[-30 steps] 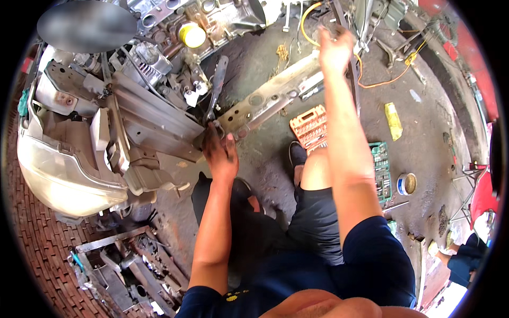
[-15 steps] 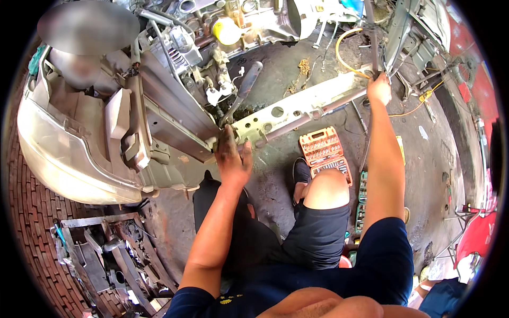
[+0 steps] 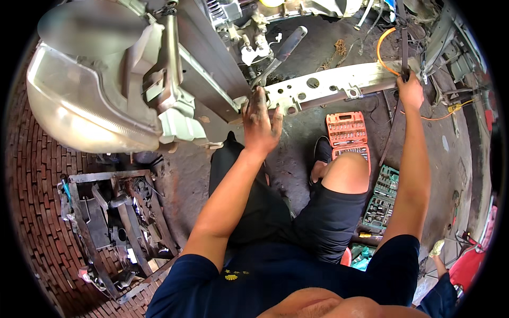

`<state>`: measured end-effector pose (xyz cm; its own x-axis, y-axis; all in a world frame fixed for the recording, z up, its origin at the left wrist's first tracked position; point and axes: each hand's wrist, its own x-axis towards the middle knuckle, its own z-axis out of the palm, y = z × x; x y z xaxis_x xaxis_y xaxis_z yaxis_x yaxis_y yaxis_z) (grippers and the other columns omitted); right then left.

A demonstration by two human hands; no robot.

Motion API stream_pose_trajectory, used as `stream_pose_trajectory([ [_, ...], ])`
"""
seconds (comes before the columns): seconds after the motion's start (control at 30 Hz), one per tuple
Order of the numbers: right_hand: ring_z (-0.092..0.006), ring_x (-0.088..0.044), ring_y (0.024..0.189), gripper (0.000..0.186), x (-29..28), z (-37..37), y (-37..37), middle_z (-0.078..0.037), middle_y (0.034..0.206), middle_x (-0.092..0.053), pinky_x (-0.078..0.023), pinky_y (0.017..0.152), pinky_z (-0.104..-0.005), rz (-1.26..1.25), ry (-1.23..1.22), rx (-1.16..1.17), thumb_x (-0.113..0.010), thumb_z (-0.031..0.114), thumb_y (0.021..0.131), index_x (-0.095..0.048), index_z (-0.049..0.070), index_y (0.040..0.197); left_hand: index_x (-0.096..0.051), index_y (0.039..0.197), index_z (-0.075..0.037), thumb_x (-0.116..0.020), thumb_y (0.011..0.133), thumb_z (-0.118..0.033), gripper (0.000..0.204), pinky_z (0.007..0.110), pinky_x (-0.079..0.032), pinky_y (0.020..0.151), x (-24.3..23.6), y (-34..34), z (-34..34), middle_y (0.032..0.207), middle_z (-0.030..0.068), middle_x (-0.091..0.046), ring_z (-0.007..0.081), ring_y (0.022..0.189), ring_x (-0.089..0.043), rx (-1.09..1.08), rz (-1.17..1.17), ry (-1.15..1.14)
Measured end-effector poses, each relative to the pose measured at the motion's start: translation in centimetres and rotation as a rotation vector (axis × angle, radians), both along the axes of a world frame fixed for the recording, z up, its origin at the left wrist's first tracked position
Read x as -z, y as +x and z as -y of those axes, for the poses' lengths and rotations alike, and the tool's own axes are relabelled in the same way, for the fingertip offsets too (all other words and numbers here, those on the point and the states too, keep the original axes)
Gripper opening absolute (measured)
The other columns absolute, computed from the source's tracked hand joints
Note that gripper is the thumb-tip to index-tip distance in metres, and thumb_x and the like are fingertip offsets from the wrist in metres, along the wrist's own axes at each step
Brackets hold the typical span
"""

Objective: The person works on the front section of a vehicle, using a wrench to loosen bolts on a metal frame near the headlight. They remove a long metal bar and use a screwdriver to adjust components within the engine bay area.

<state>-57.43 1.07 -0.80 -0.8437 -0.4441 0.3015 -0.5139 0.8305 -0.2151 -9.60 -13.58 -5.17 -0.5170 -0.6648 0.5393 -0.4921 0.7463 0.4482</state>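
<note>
Lying near the metal beam (image 3: pixel 342 79): orange case (image 3: pixel 347 133), green case (image 3: pixel 380 196).

A metal beam (image 3: pixel 379 73) spans the far side, the left grip (image 3: pixel 261 121) at its left end, the right grip (image 3: pixel 411 93) near its right end. Just beyond the left grip, a long-handled tool (image 3: pixel 290 46) slants far and right. A headlight (image 3: pixel 95 106) stands left; nearer lies a frame (image 3: pixel 108 177) holding parts. One socket case (image 3: pixel 347 127) lies beyond the right knee (image 3: pixel 345 175), another (image 3: pixel 380 197) nearer and rightward.
</note>
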Motion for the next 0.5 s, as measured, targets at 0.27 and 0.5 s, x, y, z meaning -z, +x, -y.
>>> stream_pose_trajectory([
  [0.27, -0.0420, -0.070, 0.116, 0.052, 0.3, -0.8, 1.0, -0.014, 0.128, -0.074, -0.055, 0.096, -0.0554, 0.043, -0.034, -0.093, -0.069, 0.047, 0.091, -0.066, 0.019, 0.134, -0.039, 0.155, 0.012, -0.061, 0.102, -0.030, 0.071, 0.055, -0.033, 0.119, 0.1, -0.3, 0.0, 0.146, 0.0328, -0.055, 0.0479, 0.137, -0.051, -0.015, -0.019, 0.005],
  [0.5, -0.0445, -0.069, 0.116, 0.057, 1.1, -0.2, 1.8, -0.018, 0.130, -0.070, -0.055, 0.096, -0.0574, 0.009, 0.003, -0.108, -0.071, 0.052, 0.092, -0.063, 0.014, 0.134, -0.042, 0.153, 0.013, -0.062, 0.103, -0.030, 0.069, 0.053, -0.034, 0.119, -0.4, -0.3, -0.3, 0.144, 0.0341, -0.056, 0.0493, 0.136, -0.051, -0.003, -0.042, 0.022],
])
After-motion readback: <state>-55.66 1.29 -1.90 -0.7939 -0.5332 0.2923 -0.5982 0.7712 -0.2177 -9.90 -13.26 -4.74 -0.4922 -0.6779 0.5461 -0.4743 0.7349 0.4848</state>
